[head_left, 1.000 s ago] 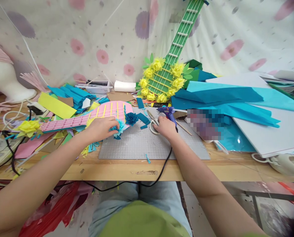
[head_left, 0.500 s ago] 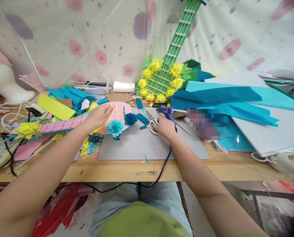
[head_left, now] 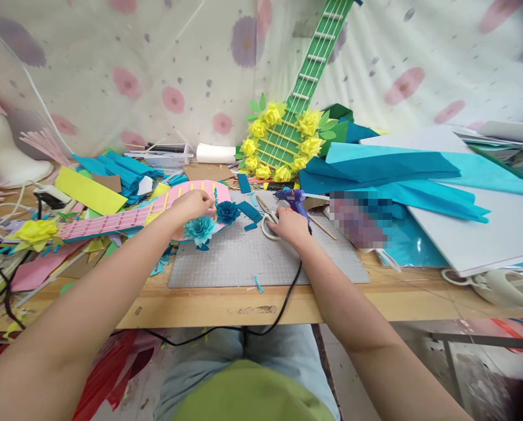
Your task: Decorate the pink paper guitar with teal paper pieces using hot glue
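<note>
My left hand (head_left: 194, 204) is over the body of a pink paper guitar (head_left: 112, 222), its fingers pinched together near the strings; what they hold, if anything, is too small to tell. Below and beside it are a light blue paper flower (head_left: 199, 230) and a dark blue one (head_left: 227, 213). My right hand (head_left: 290, 224) rests on the grey cutting mat (head_left: 226, 263), closed at the handles of the scissors (head_left: 269, 233); its fingertips are partly hidden. A purple glue gun (head_left: 293, 197) lies just behind it.
A green guitar with yellow flowers (head_left: 303, 93) leans at the back. Blue paper sheets (head_left: 384, 169) and white boards (head_left: 485, 234) cover the right side. Paper scraps and a yellow strip (head_left: 90, 190) crowd the left. A black cable (head_left: 283, 304) hangs over the front edge.
My left hand has moved slightly right and down over the pink guitar's body. My right hand stays at the scissors. The whole view has shifted a little.
</note>
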Available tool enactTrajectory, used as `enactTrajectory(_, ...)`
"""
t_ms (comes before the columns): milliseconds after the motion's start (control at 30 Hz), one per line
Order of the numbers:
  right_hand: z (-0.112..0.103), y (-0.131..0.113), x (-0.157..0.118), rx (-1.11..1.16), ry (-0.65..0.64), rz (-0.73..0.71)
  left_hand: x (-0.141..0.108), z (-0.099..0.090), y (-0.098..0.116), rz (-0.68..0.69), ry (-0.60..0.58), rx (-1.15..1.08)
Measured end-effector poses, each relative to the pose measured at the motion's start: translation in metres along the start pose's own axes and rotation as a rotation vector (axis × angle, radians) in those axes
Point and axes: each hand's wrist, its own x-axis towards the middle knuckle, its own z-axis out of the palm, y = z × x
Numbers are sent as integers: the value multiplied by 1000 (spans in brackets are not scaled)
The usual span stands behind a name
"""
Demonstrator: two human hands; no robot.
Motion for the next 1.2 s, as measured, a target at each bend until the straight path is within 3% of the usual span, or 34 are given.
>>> enactTrajectory(100,1,1,0,6,-1,1,0,0,7,6,-62,-55)
enactTrajectory(200,0,0,0,2,1,-2,0,2,12,20,-48,-42)
enactTrajectory(400,-2,-1,-2,-11,4,-1,3,1,4,32,-55,-131)
enactTrajectory(533,-3,-2,-2,-8,-5,0,6,-6,-5,22,82,-174)
enactTrajectory(733,-4,-3,-5,-7,-4,-1,5,-16,-16,11,193,-217)
enactTrajectory(1000,4,-5,-3,144,254,-111,-2,-38,-51,-122,473,-379)
enactTrajectory(1100,6,-11,-6,279,291,-203,-5,-48,-68,-194,541,-526)
enactTrajectory(1200,5,-26,-9,420,308,-367,-11,-49,-80,-179,616,-632)
